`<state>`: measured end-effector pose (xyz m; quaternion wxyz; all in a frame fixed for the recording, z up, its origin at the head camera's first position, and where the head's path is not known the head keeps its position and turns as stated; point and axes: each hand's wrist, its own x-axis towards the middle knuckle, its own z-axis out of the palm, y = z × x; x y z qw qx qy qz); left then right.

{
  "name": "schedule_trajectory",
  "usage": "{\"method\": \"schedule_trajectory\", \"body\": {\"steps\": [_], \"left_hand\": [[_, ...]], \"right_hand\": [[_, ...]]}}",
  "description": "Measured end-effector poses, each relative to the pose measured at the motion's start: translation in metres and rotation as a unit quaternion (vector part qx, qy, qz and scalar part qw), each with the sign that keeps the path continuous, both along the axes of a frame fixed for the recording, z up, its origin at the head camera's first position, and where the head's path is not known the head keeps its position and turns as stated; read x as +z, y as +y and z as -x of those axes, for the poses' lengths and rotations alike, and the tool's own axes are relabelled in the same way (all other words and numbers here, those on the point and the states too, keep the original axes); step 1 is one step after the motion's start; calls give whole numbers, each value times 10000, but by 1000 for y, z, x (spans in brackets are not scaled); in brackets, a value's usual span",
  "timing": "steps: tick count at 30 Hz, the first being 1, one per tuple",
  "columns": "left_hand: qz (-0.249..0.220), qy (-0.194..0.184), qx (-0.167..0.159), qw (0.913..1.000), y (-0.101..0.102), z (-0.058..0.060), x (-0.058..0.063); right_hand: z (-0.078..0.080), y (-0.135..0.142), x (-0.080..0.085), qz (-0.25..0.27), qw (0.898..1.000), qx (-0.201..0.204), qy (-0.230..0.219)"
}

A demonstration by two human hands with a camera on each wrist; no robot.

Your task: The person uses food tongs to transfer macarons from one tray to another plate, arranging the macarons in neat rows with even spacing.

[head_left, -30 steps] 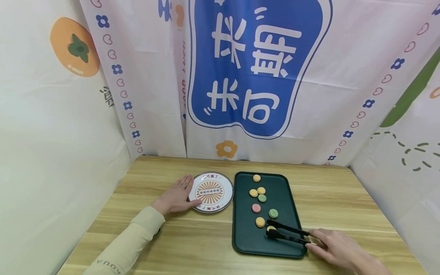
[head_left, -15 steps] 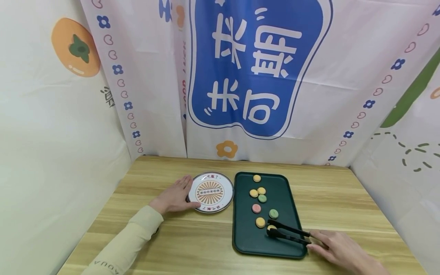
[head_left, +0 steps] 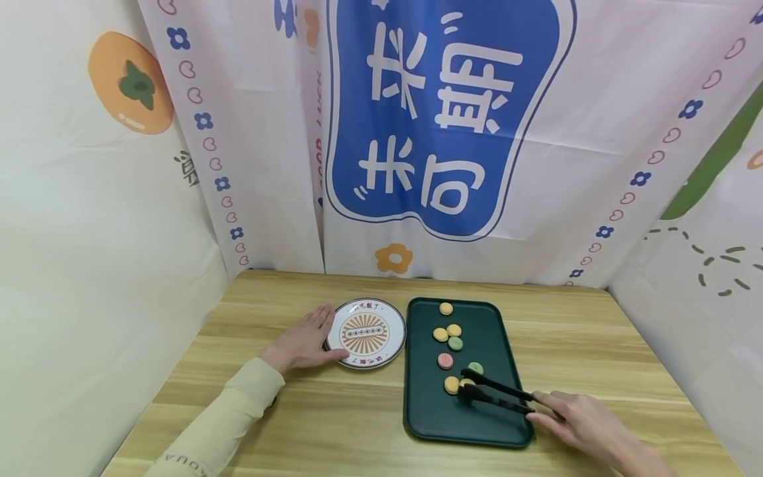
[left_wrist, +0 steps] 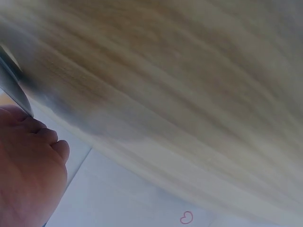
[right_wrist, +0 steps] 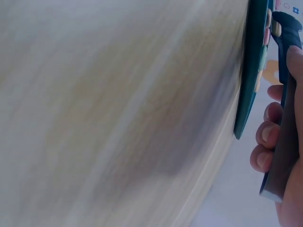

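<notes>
My right hand (head_left: 578, 421) holds black tongs (head_left: 501, 401) over a dark green tray (head_left: 435, 421); in the right wrist view the fingers curl round the tongs' handle (right_wrist: 283, 156). Between the tong tips sits a yellow macaron (head_left: 467, 382), close beside another yellow macaron (head_left: 451, 385). A green macaron (head_left: 475, 367) lies just behind the upper tong arm, partly covered. With fingers extended, my left hand (head_left: 303, 341) rests at the left rim of a white patterned plate (head_left: 365, 333). The left wrist view shows that hand (left_wrist: 28, 165) against the plate's edge (left_wrist: 16, 92).
Farther up the tray lie a pink macaron (head_left: 445, 361), a second green macaron (head_left: 456, 344) and several yellow macarons (head_left: 446, 309). Plate and tray stand side by side on a wooden table (head_left: 334, 417). A printed cloth (head_left: 274, 218) hangs behind the table.
The tongs have shifted slightly up and left, and the yellow macaron at their tips has moved left, up to its yellow neighbour. My left hand and the plate look practically unmoved.
</notes>
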<state>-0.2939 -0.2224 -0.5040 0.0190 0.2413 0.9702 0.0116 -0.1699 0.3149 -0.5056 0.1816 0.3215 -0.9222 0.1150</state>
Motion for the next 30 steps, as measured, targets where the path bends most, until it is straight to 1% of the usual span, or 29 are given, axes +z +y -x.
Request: {"method": "schedule_trajectory", "body": {"steps": [4,10,12,21,30], "left_hand": [[-44,-19,30,10000,0,0,-2],[-59,-37,35,10000,0,0,-2],[4,-35,61,10000,0,0,-2],[-65,-100,25,9999,1,-2,-3],[-56,-174,66,9998,1,-1,-5]], "right_hand": [[3,-4,0,33,9999,-76,-60],[7,-16,8,174,9986,-176,-461],[8,-21,9,190,9980,-215,-558],[17,-39,12,171,9973,-229,-681],[31,-54,20,185,9962,-201,-829]]}}
